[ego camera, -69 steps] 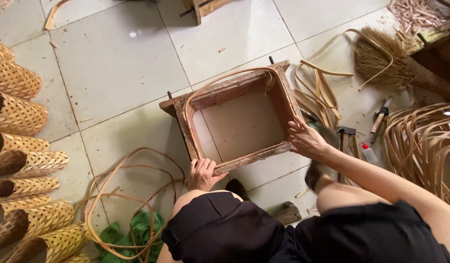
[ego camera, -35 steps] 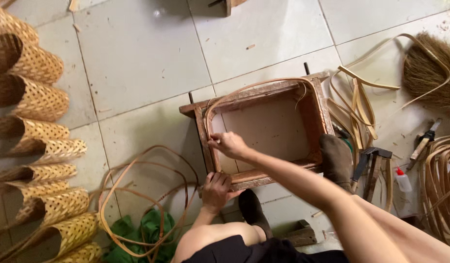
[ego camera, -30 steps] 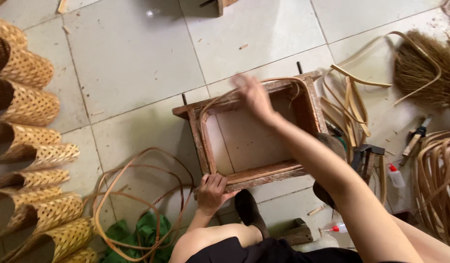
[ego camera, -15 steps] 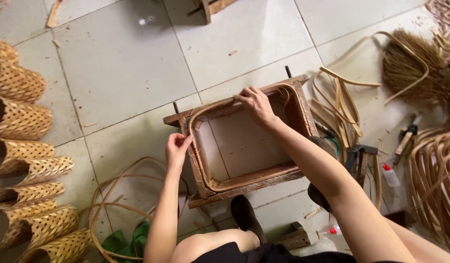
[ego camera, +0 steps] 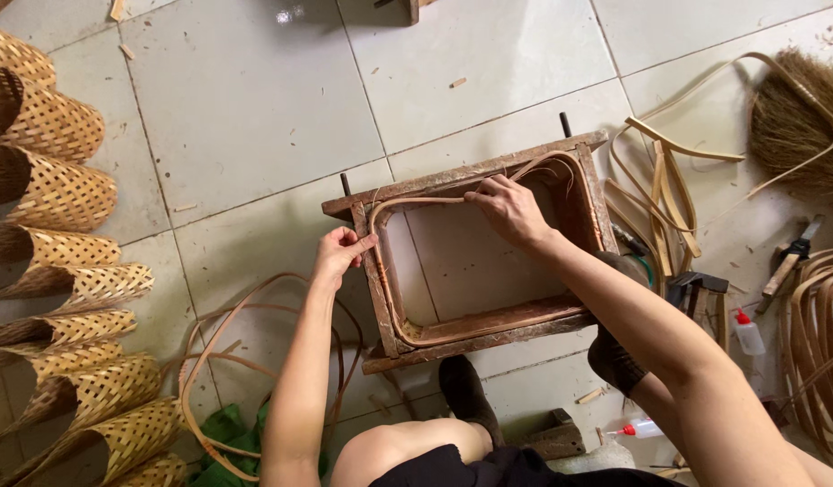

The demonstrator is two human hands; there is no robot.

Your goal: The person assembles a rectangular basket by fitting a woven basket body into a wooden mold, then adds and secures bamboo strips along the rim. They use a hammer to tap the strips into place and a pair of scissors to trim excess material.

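A rectangular wooden frame mould [ego camera: 373, 290] lies on the tiled floor in front of me. A bent rattan strip [ego camera: 407, 202] lines its inside edge. My left hand [ego camera: 340, 254] pinches the strip at the frame's left bar, near the top left corner. My right hand [ego camera: 509, 209] presses the strip against the top bar from inside. My dark-socked feet [ego camera: 466, 397] rest at the frame's near and right sides.
Woven bamboo cones [ego camera: 60, 194] are stacked at the left. Loose rattan loops [ego camera: 220, 347] lie near my left leg, more strips [ego camera: 664, 176] and coils [ego camera: 818, 338] at the right. A broom head [ego camera: 800, 117], hand tools [ego camera: 791, 261] and small glue bottles [ego camera: 748, 332] sit right.
My left hand has come up from the floor by my knee to the frame's left bar. My right hand moved along the top bar, pressing the strip in.
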